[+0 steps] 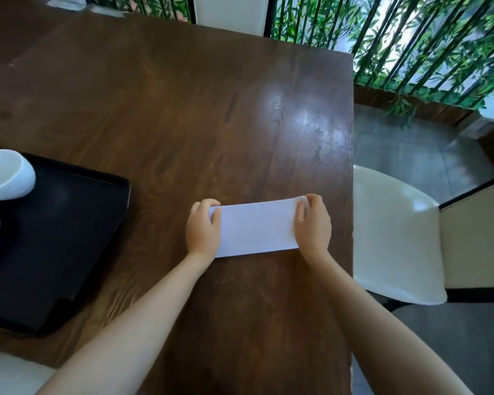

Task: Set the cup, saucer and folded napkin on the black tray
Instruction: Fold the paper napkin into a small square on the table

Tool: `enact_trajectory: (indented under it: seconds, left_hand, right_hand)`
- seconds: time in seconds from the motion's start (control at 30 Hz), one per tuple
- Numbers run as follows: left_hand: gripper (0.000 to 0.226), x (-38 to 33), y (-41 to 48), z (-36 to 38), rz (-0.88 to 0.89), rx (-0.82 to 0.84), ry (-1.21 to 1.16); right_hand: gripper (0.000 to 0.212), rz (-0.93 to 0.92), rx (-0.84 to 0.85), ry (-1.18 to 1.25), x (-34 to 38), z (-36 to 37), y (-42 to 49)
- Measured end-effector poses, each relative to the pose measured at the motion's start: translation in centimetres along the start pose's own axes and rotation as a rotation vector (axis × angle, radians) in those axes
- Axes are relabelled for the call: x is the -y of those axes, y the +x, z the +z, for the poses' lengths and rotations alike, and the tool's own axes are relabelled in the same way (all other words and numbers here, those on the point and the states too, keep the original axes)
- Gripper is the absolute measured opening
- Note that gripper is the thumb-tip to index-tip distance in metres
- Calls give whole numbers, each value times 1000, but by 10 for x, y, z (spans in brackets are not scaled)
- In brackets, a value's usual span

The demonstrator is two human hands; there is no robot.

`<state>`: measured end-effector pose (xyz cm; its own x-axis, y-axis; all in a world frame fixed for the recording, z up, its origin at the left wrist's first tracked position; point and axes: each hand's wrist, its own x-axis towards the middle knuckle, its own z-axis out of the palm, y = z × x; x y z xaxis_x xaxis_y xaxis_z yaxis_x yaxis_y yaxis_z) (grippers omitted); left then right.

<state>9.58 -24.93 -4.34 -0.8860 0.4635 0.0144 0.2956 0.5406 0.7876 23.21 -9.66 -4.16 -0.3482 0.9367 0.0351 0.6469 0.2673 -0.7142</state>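
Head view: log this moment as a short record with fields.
surface: dark brown wooden table
napkin: white folded rectangular napkin, flat on the table, right of the tray
left hand: fingers on the napkin's left end
right hand: fingers on the napkin's right end
tray: black rectangular tray, at the table's left
cup: white round cup, on the tray's far left
saucer: not clearly visible

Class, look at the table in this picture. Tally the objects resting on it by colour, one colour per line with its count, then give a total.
White: 2, the cup and the napkin
Black: 1, the tray
Total: 3
The cup stands on the tray; the napkin lies on the wooden table.
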Motion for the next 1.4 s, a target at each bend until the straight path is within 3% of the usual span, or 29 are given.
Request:
enact_trajectory:
  seconds: [0.4, 0.9, 1.1, 1.17, 1.3, 1.4]
  left_hand:
    - [20, 0, 1, 8, 114, -3, 288]
    - [14, 4, 0, 15, 174, -44, 436]
    - [21, -7, 1, 9, 86, -49, 470]
    - [29, -14, -4, 12, 184, -79, 552]
    - [46, -17, -19, 30, 441, 155, 669]
    - [56, -4, -19, 37, 390, 244, 773]
  right_hand:
    - [21, -79, -106, -227, -5, 8, -4]
    - [22, -43, -110, -176, -8, 10, -1]
    - [24, -81, -108, -280, -10, 12, -1]
    - [24, -91, -109, -301, -11, 14, -1]
    - [24, -86, -110, -344, -12, 16, 0]
    - [24, -96, -98, -382, -12, 15, 0]
